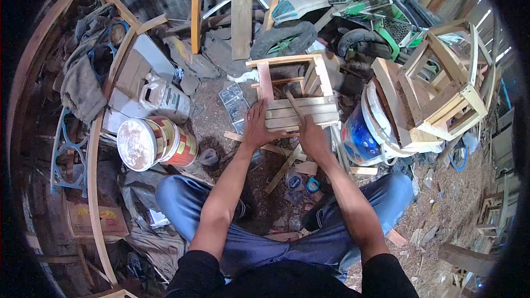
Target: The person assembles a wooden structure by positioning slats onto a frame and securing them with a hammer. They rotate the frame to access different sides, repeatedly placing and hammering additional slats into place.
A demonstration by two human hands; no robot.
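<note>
A small wooden stool frame (319, 72) lies on the ground before me, with pale slats (317, 111) across its near side. At its left near corner, my left hand (256, 127) holds the frame, fingers along the side and thumb towards the lowest slat. My right hand (313, 139) is closed round the wooden handle of what looks like a hammer (296, 107). The tool slants up over the slats; its dark head is hard to make out against the frame's inside. Left of the frame is a clear compartment box (234, 108) with small pieces in it.
Paint buckets (138, 144) and a whitish jerrycan (164, 98) stand at left. At right, another wooden frame (441, 94) rests on a blue-and-white bucket (358, 135). A tape measure (313, 185) and wood offcuts (284, 168) lie between my legs. Green motorbike parts (381, 22) are behind.
</note>
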